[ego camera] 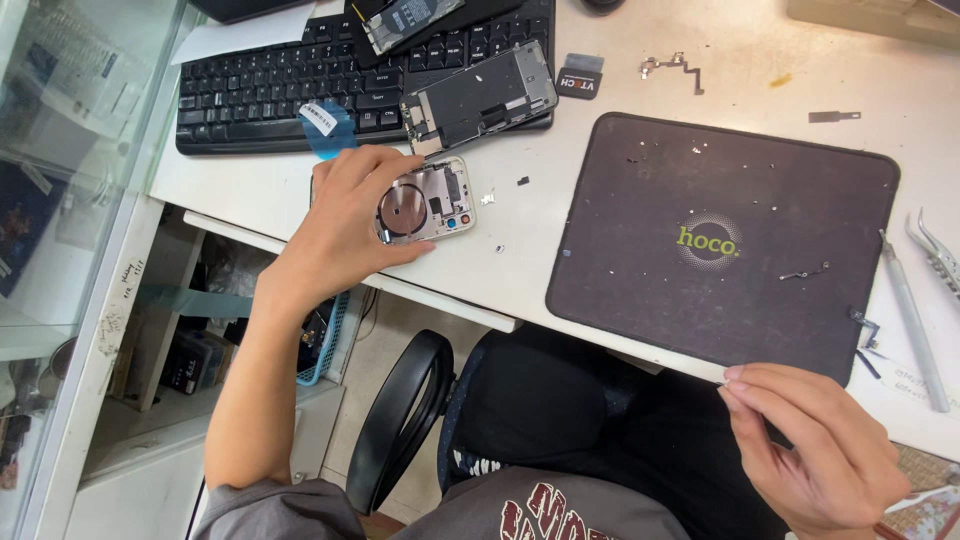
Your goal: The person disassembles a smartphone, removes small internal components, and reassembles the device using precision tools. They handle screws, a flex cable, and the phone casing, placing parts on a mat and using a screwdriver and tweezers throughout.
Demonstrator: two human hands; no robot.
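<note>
Opened phone housing (pixel 428 203) pinned near the tabletop (pixel 600 60) edge, loose screws about.

The housing lies face-up under the left hand (pixel 345 225), whose fingers curl over its left end and grip it; a slip could push it off the edge or scatter the tiny screws (pixel 488 199) just beside it. The right hand (pixel 810 450) hovers well apart at the dark mat (pixel 720 240), fingers pinched; whether it holds anything, I cannot tell.
</note>
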